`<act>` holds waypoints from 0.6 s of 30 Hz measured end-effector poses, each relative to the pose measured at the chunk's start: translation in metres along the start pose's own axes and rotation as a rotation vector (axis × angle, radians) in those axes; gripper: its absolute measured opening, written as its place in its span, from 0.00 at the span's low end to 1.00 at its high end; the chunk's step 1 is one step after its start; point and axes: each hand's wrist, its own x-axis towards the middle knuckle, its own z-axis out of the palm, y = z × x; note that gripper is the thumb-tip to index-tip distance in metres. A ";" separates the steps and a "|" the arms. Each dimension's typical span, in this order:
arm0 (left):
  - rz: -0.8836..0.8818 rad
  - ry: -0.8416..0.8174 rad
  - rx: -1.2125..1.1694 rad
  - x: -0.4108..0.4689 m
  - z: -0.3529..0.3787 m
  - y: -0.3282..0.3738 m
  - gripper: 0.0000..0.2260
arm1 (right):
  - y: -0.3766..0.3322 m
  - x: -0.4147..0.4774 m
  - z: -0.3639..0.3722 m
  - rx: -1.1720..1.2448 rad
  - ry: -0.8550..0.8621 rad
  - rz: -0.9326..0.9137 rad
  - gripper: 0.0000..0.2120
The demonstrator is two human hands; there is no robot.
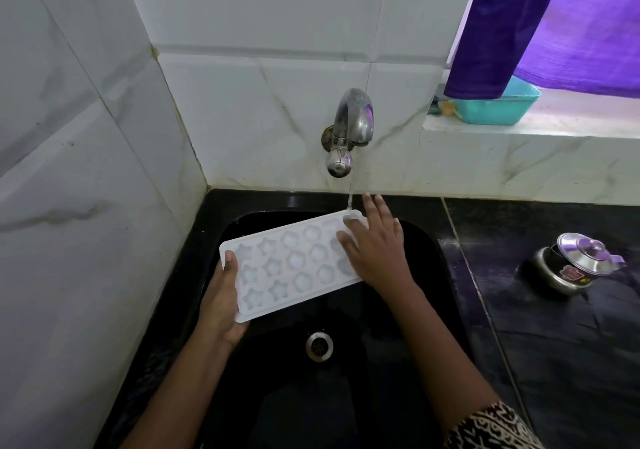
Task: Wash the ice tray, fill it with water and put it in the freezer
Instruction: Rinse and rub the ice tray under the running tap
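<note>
I hold the white plastic ice tray with star and flower moulds (291,265) over the black rectangular sink (429,241), its cavities facing up and its long side running from near left to far right. My left hand (223,301) clamps the near-left end, thumb pressed on the top rim and the other fingers tucked underneath. My right hand (375,244) lies flat and spread on the far-right end, fingers resting over the last moulds, not curled around anything. My hands are well apart, one at each end of the tray. A thin stream of water (350,197) falls from the dull chrome wall tap (348,130) and lands on the tray's far-right corner, just beside my right fingertips. Below the tray the round metal drain (319,346) shows in the sink floor. Off to the right, on the dark stone counter (554,344), stands a small steel pot with a tilted lid (571,263).
</note>
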 end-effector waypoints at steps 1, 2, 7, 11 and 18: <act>0.020 0.007 0.001 0.001 0.001 0.001 0.21 | -0.001 0.004 0.002 -0.026 -0.045 -0.015 0.21; 0.044 0.017 0.003 0.002 0.000 0.002 0.19 | 0.001 0.007 0.004 -0.041 -0.062 -0.024 0.22; 0.105 0.031 0.016 0.003 0.001 -0.001 0.19 | 0.002 0.013 0.004 -0.075 0.058 0.021 0.24; 0.157 0.096 0.021 0.007 -0.003 0.001 0.15 | -0.002 0.011 0.008 -0.056 0.045 -0.078 0.36; 0.183 0.137 0.085 0.009 -0.003 -0.003 0.11 | -0.002 0.010 0.014 -0.056 0.090 -0.070 0.35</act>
